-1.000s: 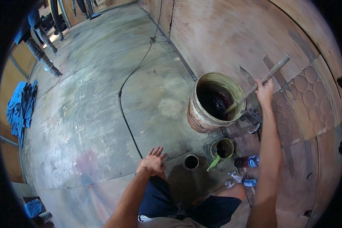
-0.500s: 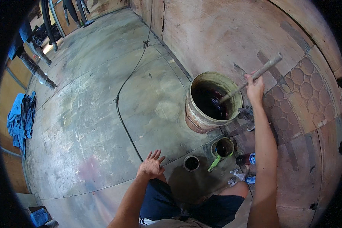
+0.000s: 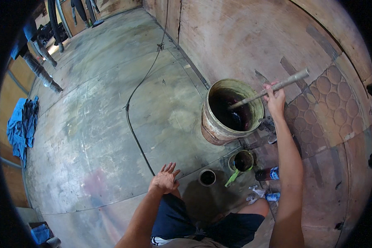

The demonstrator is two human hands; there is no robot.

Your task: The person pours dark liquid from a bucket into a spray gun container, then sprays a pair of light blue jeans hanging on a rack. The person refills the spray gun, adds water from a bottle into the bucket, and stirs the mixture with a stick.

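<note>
The right hand [image 3: 275, 100] is closed around one long, pale, round stick [image 3: 292, 80], which slants down leftward from the grip into one dirty off-white bucket [image 3: 213, 131] of dark liquid. A hard knock against the rim could splash or tip it; a loose hold might let the stick slide in. Bodyward of the grip are two small round pots, one plain [image 3: 201, 182], one with a bright green strip [image 3: 232, 178]. Farther left, one left hand [image 3: 165, 180], fingers spread, holds nothing.
</note>
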